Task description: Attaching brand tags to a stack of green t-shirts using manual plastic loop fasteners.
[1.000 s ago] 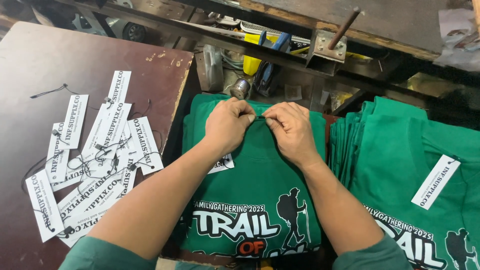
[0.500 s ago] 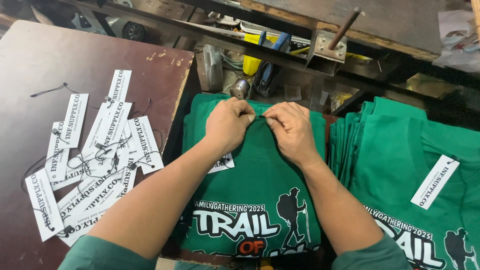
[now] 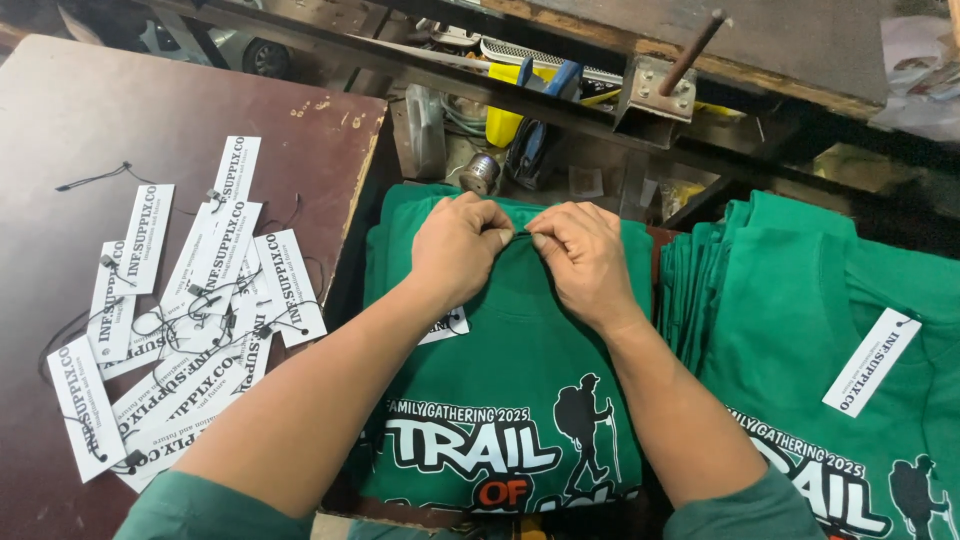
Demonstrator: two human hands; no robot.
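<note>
Now left hand point(image 3: 455, 245), right hand point(image 3: 580, 260) pinching dark string point(image 3: 520, 233) between them over green shirt point(image 3: 520, 340) collar.

Dark brown worktable point(image 3: 150, 110) beside a cluttered metal-framed bench point(image 3: 560, 110).

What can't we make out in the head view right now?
- Whatever the left hand and right hand pinch at the green shirt collar: hidden by fingers.
- White tag on that shirt: mostly under the left wrist.
- Shirt print: bottom cut off by the frame edge.
- Clutter behind the shirts: dark, too small.
</note>
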